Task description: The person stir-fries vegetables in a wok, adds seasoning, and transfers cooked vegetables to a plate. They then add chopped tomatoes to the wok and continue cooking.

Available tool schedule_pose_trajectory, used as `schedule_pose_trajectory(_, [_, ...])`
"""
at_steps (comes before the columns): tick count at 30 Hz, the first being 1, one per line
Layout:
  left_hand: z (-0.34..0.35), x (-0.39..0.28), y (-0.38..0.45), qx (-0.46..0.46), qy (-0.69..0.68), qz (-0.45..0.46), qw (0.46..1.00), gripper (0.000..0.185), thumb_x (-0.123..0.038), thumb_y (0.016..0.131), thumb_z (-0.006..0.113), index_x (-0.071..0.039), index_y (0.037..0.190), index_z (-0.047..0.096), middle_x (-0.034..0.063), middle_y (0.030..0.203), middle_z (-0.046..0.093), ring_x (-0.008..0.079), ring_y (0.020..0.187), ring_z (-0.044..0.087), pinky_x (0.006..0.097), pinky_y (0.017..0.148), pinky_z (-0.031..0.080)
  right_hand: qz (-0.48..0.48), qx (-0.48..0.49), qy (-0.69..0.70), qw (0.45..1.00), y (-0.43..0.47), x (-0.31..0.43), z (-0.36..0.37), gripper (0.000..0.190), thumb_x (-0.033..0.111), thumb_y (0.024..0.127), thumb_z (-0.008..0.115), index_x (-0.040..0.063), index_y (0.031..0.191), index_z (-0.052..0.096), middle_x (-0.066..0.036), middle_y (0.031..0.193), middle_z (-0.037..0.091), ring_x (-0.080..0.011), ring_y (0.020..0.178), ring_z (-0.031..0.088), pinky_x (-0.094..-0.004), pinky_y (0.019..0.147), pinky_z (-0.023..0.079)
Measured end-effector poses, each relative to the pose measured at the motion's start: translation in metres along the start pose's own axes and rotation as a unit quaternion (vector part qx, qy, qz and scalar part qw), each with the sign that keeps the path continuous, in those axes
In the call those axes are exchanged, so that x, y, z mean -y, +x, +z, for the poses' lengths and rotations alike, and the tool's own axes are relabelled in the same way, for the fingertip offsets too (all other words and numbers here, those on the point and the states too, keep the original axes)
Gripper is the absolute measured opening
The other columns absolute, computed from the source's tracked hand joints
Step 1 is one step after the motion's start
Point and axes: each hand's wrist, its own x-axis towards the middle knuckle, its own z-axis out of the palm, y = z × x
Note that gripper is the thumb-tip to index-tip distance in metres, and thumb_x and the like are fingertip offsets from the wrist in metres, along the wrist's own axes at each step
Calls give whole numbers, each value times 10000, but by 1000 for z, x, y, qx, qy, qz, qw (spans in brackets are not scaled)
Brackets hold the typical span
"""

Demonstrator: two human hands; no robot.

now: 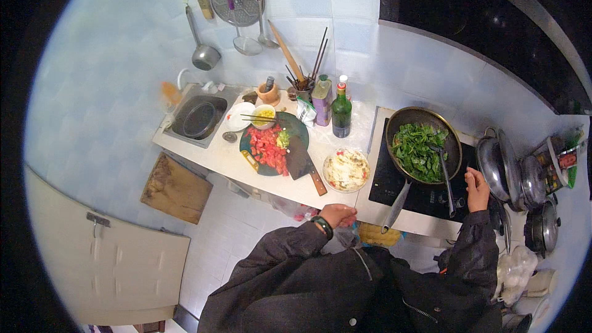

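Observation:
My left hand [337, 217], with a dark band on its wrist, is curled in front of the counter edge, with nothing visible in it. My right hand [477, 190] is raised over the right side of the black cooktop [378, 185]. Its fingers are bent, and whether they pinch something small is unclear. Just left of it, a dark spatula [447, 189] leans in a frying pan [400, 116] full of leafy greens [418, 150]. The pan's handle [397, 208] points towards me. Nearest my left hand are a plate with white, floury residue [346, 170] and a cleaver [307, 166].
A green cutting board [296, 127] holds chopped red pieces [266, 148] and chopped green bits [283, 139]. Chopsticks [259, 118] rest across a bowl [263, 124]. Behind stand a green bottle [341, 113] and a purple tin [322, 101]. Lids [492, 164] crowd the right; a sink [199, 118] is left.

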Motion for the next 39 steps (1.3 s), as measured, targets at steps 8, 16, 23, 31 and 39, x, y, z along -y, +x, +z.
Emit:
schedule_pose_trajectory(8, [-44, 8, -33, -154, 28, 34, 987, 262, -273, 826, 721, -65, 725, 597, 3, 654, 597, 81, 545, 513, 232, 502, 410, -21, 112, 119, 986, 1, 74, 44, 196, 164, 946, 548, 23, 1028, 656, -20, 842, 650, -86, 768, 583, -224, 684, 449])
schedule_pose_trajectory(16, [-99, 13, 20, -119, 209, 78, 968, 351, -208, 854, 683, -85, 1169, 590, -6, 857, 597, 72, 682, 515, 227, 625, 445, -194, 214, 2, 957, -2, 182, 137, 201, 169, 913, 585, 0, 999, 651, -94, 881, 675, -173, 800, 633, -288, 712, 487])
schedule_pose_trajectory(23, [-155, -19, 12, -44, 21, 5, 999, 225, -155, 879, 641, -85, 1092, 624, -11, 883, 595, 87, 756, 563, 234, 678, 493, -189, 317, -106, 923, 34, 211, 316, 252, 211, 883, 604, 4, 1016, 656, -140, 821, 675, -213, 741, 654, -319, 675, 500])
schedule_pose_trajectory(31, [-259, -20, -58, -129, -107, -12, 986, 228, -137, 918, 566, -13, 1109, 576, 87, 1031, 619, 188, 895, 619, 310, 770, 537, -231, 246, -217, 916, 106, 159, 535, 330, 150, 822, 593, -68, 1065, 549, -251, 819, 646, -405, 776, 637, -472, 688, 502])
schedule_pose_trajectory(39, [-311, -9, -107, -232, -219, 1, 948, 222, -154, 918, 564, -21, 1095, 582, 81, 985, 632, 181, 853, 628, 299, 746, 519, -206, 181, -387, 880, 143, 142, 606, 160, 109, 763, 574, -8, 848, 643, -220, 837, 656, -393, 810, 643, -476, 709, 518])
